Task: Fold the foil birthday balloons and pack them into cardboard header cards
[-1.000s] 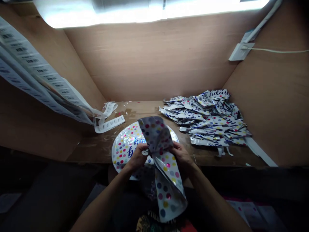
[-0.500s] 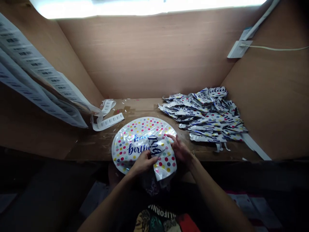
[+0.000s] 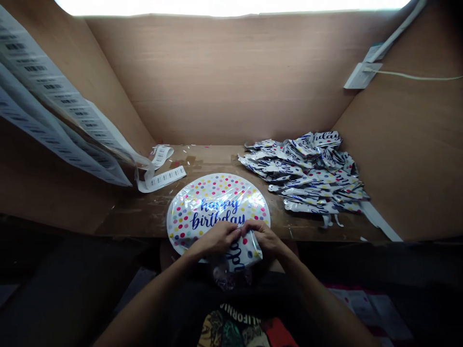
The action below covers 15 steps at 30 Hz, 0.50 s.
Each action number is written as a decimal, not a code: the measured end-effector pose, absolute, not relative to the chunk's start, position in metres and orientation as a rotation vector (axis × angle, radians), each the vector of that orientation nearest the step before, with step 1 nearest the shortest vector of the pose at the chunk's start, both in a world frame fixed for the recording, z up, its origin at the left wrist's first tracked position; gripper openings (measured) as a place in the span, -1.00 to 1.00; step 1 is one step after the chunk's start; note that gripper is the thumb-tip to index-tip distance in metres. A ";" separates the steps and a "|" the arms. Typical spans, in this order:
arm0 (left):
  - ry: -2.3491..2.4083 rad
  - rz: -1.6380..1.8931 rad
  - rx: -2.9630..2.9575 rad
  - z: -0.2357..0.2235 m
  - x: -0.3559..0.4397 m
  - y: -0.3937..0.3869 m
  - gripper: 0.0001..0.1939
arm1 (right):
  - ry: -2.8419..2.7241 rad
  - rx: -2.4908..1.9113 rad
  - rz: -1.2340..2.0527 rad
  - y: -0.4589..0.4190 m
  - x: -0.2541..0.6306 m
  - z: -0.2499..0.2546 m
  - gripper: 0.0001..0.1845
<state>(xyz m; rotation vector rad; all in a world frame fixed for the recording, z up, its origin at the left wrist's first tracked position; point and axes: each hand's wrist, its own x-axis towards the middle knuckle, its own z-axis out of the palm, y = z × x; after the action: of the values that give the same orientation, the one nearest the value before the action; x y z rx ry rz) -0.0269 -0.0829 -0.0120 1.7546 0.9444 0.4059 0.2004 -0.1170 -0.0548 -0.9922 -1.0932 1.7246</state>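
A flat round foil balloon [image 3: 217, 190], white with coloured dots and "happy birthday" in blue, lies at the table's front edge. Just over its near edge I hold a second foil balloon [image 3: 249, 250] of the same print, folded into a narrower piece. My left hand [image 3: 220, 237] pinches its upper edge, thumb and fingers together. Close beside it, my right hand [image 3: 263, 237] grips the right part of that edge, fingers curled over. The hands nearly touch. Crumpled clear plastic [image 3: 226, 279] shows below the folded balloon.
Folded foil balloons [image 3: 314, 173] form a heap at the right of the table. Long barcode label strips [image 3: 54, 86] hang at the left, their ends resting on the table [image 3: 137, 217]. A white strip [image 3: 381, 222] lies near the right front edge. Cardboard walls [image 3: 231, 77] enclose the back and sides.
The held balloon has been folded over smaller and drawn down, uncovering more of the flat balloon's lettering. My right hand has moved down and left, closing on it beside my left hand.
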 end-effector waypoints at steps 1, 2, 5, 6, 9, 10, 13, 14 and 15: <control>0.981 0.396 1.882 -0.012 -0.021 -0.083 -0.58 | -1.086 -1.013 1.717 -0.117 0.200 -0.052 -0.76; 1.020 0.415 1.987 -0.012 -0.016 -0.083 -0.57 | -1.085 -1.026 1.711 -0.118 0.199 -0.049 -0.70; 1.066 0.498 2.166 -0.016 -0.010 -0.085 -0.61 | -1.238 -1.012 1.667 -0.121 0.194 -0.043 -0.71; 1.071 0.519 2.179 -0.017 -0.014 -0.085 -0.62 | -1.327 -1.012 1.619 -0.120 0.194 -0.040 -0.77; 1.144 0.566 2.177 -0.028 -0.041 -0.083 -0.60 | -1.477 -1.098 1.287 -0.094 0.218 -0.019 -0.85; 1.172 0.574 2.206 -0.034 -0.055 -0.081 -0.59 | -1.450 -1.156 1.108 -0.078 0.237 -0.005 -0.88; 1.026 0.453 2.494 -0.055 -0.092 -0.073 -0.65 | -1.155 -1.306 0.425 -0.018 0.319 0.054 -0.79; 0.957 0.366 2.599 -0.062 -0.099 -0.069 -0.61 | -1.074 -1.341 0.182 0.003 0.348 0.074 -0.68; 0.912 0.281 2.681 -0.068 -0.102 -0.066 -0.53 | -1.067 -1.400 0.001 0.021 0.376 0.092 -0.57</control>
<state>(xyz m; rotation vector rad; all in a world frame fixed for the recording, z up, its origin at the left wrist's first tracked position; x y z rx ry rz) -0.1020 -0.0662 -0.0679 2.6813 0.9124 0.2815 0.3758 0.0212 0.0919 -1.3999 -1.0669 0.0006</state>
